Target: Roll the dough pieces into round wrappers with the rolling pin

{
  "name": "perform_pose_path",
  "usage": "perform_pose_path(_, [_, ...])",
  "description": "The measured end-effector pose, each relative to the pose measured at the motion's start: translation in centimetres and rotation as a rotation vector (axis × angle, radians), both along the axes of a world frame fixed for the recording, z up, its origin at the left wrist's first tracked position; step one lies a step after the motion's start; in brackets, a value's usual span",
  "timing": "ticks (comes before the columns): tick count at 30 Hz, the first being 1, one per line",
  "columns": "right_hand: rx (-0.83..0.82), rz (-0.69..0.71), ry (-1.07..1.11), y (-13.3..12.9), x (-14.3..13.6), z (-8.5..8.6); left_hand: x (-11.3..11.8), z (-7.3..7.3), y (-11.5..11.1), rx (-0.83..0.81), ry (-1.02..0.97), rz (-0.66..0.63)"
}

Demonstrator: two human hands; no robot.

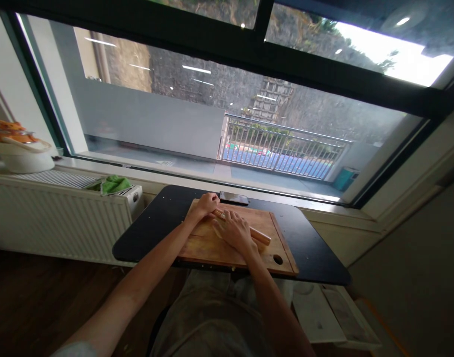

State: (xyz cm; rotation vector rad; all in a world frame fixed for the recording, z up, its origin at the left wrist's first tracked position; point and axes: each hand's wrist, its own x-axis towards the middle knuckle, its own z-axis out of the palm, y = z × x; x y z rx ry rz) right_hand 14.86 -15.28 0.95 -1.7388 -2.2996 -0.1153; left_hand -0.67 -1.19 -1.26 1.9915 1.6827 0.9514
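A smooth brown rod like a rolling pin [260, 236] lies slantwise across a wooden cutting board [208, 250]. My left hand [208, 202] is closed in a fist at the rod's far left end. Over the rod's middle, my right hand [234, 230] has its fingers bent round it, hiding that stretch. Between the two hands a short piece of the rod shows with a pale band. Something pale yellow, too indistinct to name, peeks out beside and beneath my right hand.
The board rests on a black table [316, 253] against the window. A dark phone-like slab [233, 198] lies behind the board. On the left stand a radiator [59, 213] with a green cloth [115, 184] and a white pot [26, 154]. Boxes [323, 315] sit below right.
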Motion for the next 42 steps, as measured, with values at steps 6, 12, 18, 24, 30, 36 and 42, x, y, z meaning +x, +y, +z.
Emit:
perform_pose_path(6, [-0.090, 0.000, 0.033, 2.1, 1.1, 1.3, 0.0, -0.1, 0.1, 0.003, 0.020, -0.009])
perform_pose_path(12, [0.031, 0.001, 0.016, 0.1, 0.2, -0.6, -0.1, 0.1, -0.1, 0.004, 0.009, -0.017])
perform_pose_path(18, [0.100, 0.020, 0.013, -1.4, -0.7, -1.7, -0.2, 0.2, -0.3, -0.013, 0.013, -0.017])
perform_pose_path(24, [-0.010, -0.006, 0.035, 0.7, 0.1, -0.1, -0.1, 0.2, -0.2, -0.016, 0.034, -0.029])
perform_pose_path(30, [-0.137, 0.000, 0.057, 3.5, 1.9, 1.5, -0.3, 0.2, -0.2, -0.007, 0.053, -0.043])
perform_pose_path(36, [-0.059, -0.026, 0.040, 2.4, 1.3, 0.9, -0.3, 0.1, -0.2, -0.004, 0.044, -0.049])
perform_pose_path(42, [0.054, 0.002, -0.010, -0.4, 0.1, -1.4, -0.1, -0.1, -0.1, -0.006, 0.025, -0.029])
